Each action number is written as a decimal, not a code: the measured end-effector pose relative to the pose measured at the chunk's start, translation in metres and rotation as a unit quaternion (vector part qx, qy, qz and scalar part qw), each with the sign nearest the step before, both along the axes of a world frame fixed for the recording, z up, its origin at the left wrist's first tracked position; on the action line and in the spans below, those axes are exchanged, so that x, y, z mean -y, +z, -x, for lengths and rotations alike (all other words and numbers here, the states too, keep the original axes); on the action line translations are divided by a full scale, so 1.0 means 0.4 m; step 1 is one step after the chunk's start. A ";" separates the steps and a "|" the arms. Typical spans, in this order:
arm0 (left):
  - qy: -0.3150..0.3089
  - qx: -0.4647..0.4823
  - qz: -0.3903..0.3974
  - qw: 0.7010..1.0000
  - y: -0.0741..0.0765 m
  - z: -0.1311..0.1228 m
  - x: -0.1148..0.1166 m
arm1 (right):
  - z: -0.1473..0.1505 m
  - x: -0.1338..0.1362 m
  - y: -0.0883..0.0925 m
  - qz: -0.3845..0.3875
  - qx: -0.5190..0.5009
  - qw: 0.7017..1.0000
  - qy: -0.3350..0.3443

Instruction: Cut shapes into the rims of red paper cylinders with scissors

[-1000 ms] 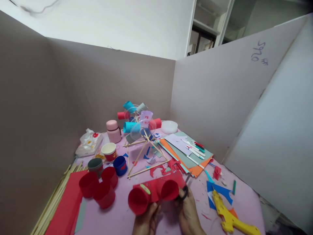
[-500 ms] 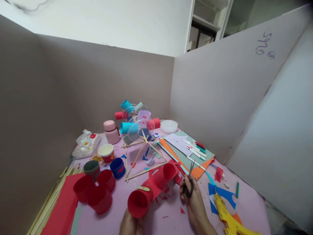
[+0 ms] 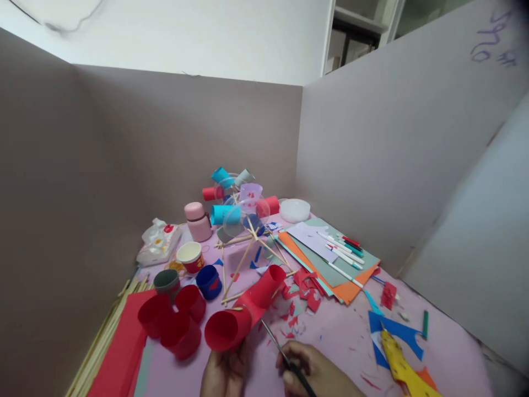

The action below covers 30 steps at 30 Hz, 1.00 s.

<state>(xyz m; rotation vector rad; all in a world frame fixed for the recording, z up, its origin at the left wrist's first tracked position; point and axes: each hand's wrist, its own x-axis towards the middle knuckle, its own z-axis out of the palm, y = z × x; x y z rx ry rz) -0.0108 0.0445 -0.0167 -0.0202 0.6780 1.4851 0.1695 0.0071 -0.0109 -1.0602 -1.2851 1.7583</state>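
Scissors (image 3: 288,363) have swung down and leftward since half a second ago, their tips now at the lower edge of the red two-tube paper piece (image 3: 250,310). Right hand (image 3: 313,363) curls closed around their handles; left hand (image 3: 223,370), fingers partly hidden, supports that piece from below. Beyond lie red paper scraps (image 3: 308,285), then a stick frame (image 3: 241,264) and, farther, a pink flask (image 3: 198,226).

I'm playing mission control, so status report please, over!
Left fingers holding joined red tubes. Right fingers gripping scissors, tips by tubes. Red scraps close; wooden stick frame behind.
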 end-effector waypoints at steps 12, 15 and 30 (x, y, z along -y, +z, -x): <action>-0.043 -0.114 0.011 0.993 0.026 -0.054 0.015 | 0.010 0.000 -0.002 0.004 -0.011 1.000 -0.008; -0.048 -0.124 0.015 0.991 0.030 -0.057 0.014 | 0.013 -0.001 -0.009 -0.002 -0.018 1.000 -0.012; -0.088 -0.155 0.020 0.984 0.038 -0.047 0.016 | 0.015 -0.006 -0.041 -0.038 -0.051 0.997 -0.030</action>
